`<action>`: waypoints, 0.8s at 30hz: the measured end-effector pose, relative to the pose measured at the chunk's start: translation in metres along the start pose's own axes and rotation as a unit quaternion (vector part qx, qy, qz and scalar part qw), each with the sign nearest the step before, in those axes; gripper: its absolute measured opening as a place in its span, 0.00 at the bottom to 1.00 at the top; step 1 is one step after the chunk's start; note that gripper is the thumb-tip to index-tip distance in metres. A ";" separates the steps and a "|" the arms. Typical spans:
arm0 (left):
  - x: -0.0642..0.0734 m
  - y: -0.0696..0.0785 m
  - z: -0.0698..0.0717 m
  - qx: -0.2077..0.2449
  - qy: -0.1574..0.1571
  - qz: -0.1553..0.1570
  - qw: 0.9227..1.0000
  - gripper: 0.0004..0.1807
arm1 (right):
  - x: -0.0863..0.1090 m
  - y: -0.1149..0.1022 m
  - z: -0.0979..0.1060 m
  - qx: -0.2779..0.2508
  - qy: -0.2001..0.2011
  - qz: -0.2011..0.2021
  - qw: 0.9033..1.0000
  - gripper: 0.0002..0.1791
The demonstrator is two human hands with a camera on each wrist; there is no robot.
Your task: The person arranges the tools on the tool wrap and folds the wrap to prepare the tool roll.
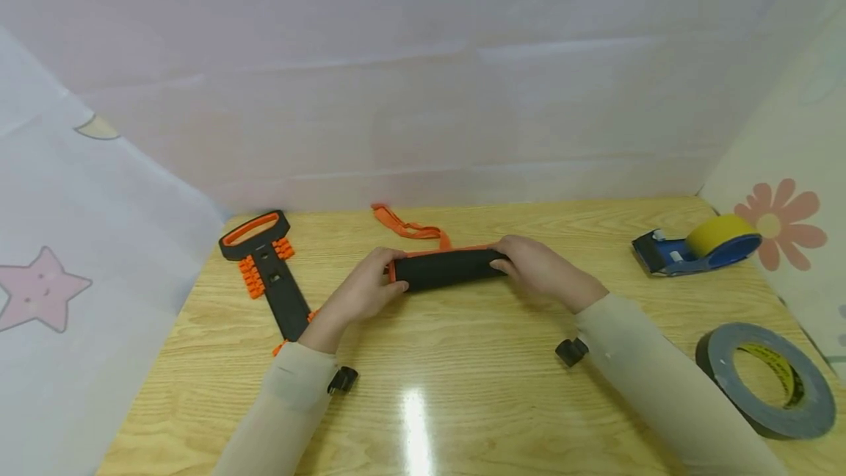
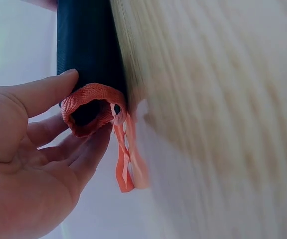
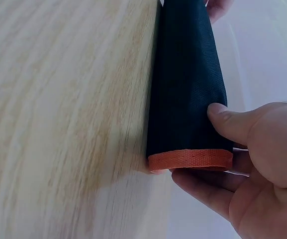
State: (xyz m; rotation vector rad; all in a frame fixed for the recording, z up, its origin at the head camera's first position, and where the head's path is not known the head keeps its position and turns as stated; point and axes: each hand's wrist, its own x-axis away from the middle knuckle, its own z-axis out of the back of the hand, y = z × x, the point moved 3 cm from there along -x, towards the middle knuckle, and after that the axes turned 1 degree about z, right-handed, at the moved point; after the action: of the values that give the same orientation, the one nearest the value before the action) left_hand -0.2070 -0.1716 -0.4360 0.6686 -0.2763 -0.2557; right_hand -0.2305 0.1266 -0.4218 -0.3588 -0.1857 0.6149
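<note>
A black fabric roll with orange edging lies across the middle of the table, its orange tie straps trailing out behind it. My left hand grips the roll's left end, thumb on the near side and fingers behind. The left wrist view shows this end as a hollow orange-rimmed opening, with the tie straps hanging beside it. At the other end my right hand holds the roll the same way. In the right wrist view its thumb presses the black cloth just above the orange band.
To the left lies a black holder with an orange-lined handle and several orange clips, partly hidden by my left forearm. A blue tape dispenser with yellow tape stands at the back right. A grey tape roll lies nearer, beside my right sleeve.
</note>
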 end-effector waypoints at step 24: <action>-0.021 -0.005 0.004 -0.005 -0.019 0.005 1.000 0.30 | -0.014 0.020 -0.019 -0.072 0.004 -0.053 0.996 0.26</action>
State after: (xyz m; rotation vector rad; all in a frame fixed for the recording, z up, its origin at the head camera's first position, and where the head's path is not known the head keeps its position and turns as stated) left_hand -0.2284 -0.1709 -0.4394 0.6524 -0.3144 -0.2607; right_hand -0.2469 0.1280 -0.4479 -0.4880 -0.2406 0.4965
